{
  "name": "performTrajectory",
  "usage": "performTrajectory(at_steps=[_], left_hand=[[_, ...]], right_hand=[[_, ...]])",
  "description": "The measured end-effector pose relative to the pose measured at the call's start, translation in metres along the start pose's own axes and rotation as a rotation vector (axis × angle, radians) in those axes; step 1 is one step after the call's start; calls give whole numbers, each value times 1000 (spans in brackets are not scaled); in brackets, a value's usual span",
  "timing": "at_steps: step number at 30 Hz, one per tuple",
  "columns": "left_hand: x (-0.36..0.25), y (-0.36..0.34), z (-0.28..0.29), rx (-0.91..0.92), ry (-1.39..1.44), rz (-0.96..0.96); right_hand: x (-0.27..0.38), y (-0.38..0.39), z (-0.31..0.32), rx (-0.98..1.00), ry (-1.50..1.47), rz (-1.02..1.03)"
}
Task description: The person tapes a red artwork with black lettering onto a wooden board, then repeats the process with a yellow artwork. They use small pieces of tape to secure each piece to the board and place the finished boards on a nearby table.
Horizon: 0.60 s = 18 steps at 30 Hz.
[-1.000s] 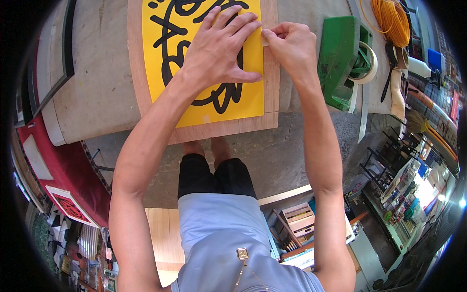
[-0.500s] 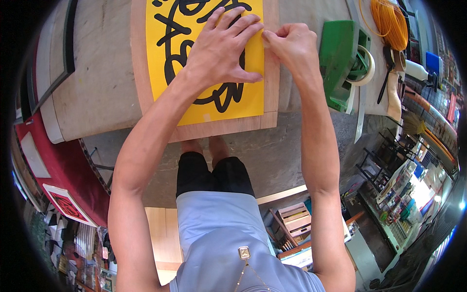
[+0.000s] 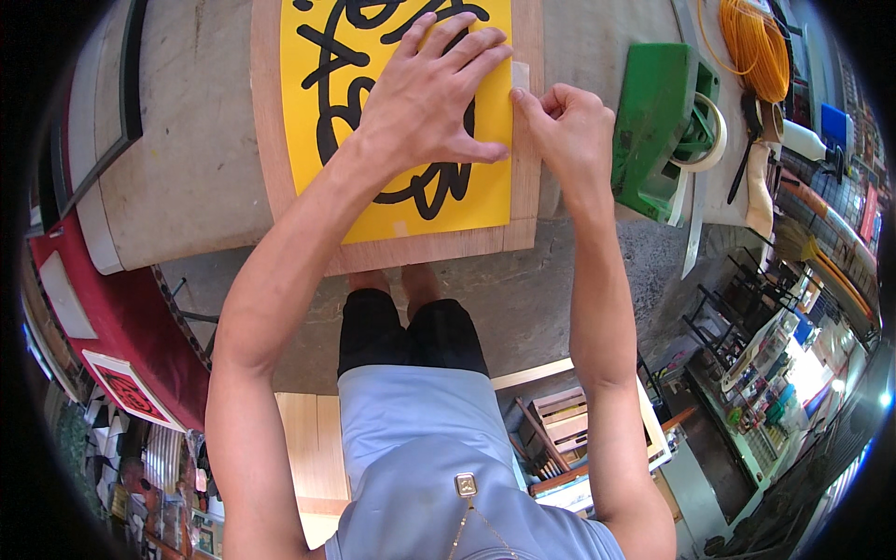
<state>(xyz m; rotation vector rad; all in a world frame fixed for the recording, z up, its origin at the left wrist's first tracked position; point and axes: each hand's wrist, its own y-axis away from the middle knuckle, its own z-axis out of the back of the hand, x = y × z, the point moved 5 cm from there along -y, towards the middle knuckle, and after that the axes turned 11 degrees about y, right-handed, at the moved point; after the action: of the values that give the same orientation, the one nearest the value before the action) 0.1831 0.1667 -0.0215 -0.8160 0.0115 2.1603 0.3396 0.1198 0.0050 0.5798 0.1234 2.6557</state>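
A yellow sheet (image 3: 373, 215) with bold black brush strokes lies on a pale wooden board (image 3: 448, 245). My left hand (image 3: 429, 98) rests on the sheet, fingers spread and thumb out to the right. Just off the sheet's right edge, my right hand (image 3: 574, 126) is closed, with its thumb tip against the lower end of a short pale tape strip (image 3: 521, 77). Its curled fingers hide whether anything is between them. Another small piece of tape (image 3: 400, 228) sits at the sheet's lower edge. To the right stands a green tape dispenser (image 3: 649, 121) with a cream tape roll (image 3: 714, 140).
Beside the dispenser are a metal strip (image 3: 692, 238), a black-handled tool (image 3: 742, 154), a white bottle (image 3: 803, 140) and a coil of orange cord (image 3: 756, 51). A dark-edged frame (image 3: 131, 79) is at the left. The board overhangs the grey table's front edge.
My right hand has slid down and slightly right along the sheet's edge, uncovering the pale tape strip. The left hand stays spread on the sheet. The sheet and board have shifted slightly right.
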Motion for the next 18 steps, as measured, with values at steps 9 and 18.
performTrajectory(at_steps=[9,18], left_hand=[[-1,-1,1,29,-22,1],[-3,-3,4,43,-20,-1]], right_hand=[[6,-20,2,-122,-29,51],[2,-19,0,-227,14,61]])
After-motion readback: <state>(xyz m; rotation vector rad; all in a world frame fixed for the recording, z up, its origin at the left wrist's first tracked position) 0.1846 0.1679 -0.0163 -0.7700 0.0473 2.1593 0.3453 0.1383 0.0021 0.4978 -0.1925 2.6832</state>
